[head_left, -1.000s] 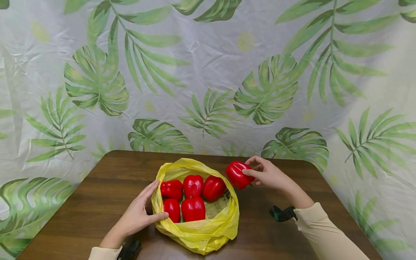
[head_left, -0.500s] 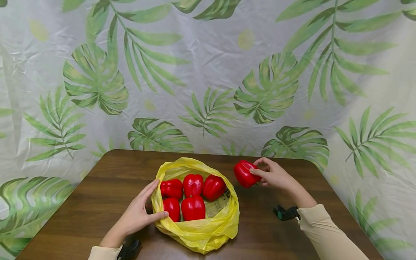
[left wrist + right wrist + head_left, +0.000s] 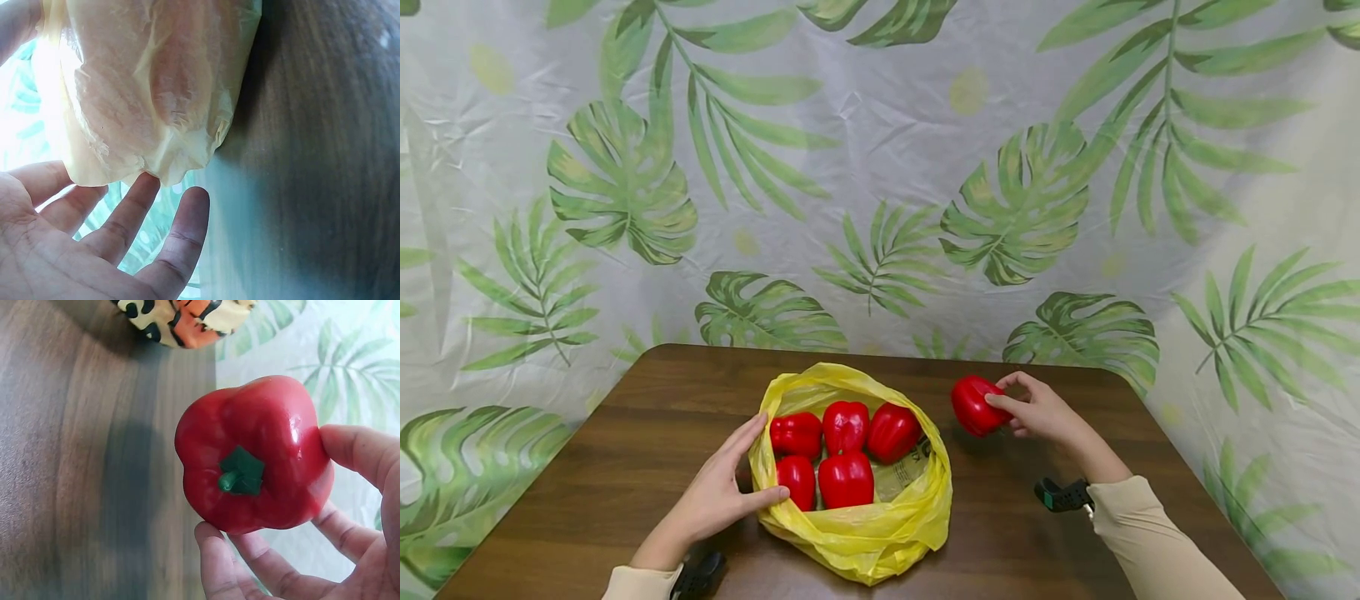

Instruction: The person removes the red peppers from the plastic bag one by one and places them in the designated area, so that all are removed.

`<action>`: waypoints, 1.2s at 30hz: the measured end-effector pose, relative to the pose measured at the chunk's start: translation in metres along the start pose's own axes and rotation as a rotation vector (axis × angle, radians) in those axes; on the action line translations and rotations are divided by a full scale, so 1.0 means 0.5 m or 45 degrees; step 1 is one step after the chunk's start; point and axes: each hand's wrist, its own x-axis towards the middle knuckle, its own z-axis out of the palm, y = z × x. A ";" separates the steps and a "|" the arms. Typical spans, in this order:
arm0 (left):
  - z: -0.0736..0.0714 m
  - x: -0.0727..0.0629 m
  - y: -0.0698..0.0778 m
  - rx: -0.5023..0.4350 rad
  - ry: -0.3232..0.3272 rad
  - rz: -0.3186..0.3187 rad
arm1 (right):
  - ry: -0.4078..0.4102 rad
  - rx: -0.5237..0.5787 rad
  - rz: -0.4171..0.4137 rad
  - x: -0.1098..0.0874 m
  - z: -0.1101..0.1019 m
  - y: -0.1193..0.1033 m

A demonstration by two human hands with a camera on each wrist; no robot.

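A yellow plastic bag (image 3: 917, 537) stands with its mouth spread wide and its rim folded down. Inside lie several red bell peppers, among them a front one (image 3: 846, 481) and a right one (image 3: 894, 434). My left hand (image 3: 718, 492) rests against the bag's left side, thumb over the rim, fingers nearly straight; the left wrist view shows fingertips (image 3: 147, 181) at the bag's lower edge. Right of the bag, my right hand (image 3: 1037, 410) holds another red bell pepper (image 3: 976, 407) between thumb and fingers. Its green stem (image 3: 240, 475) faces the right wrist camera.
The brown wooden table (image 3: 602, 467) has a rounded back edge close to a hanging leaf-print cloth (image 3: 880, 167). An orange, cream and black patterned surface (image 3: 187, 322) shows at the top of the right wrist view. Both wrists carry black bands.
My right hand has carried the bell pepper rightward, from beside the bag's rim to farther out over the table. The left hand and the bag have stayed in place.
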 end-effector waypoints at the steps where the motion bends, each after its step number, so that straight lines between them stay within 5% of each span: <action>1: 0.000 0.000 0.000 0.002 0.000 0.000 | -0.001 -0.005 -0.001 0.000 0.000 0.003; 36: -0.001 0.002 -0.007 0.005 -0.030 -0.022 | 0.089 0.035 0.149 -0.007 0.016 0.060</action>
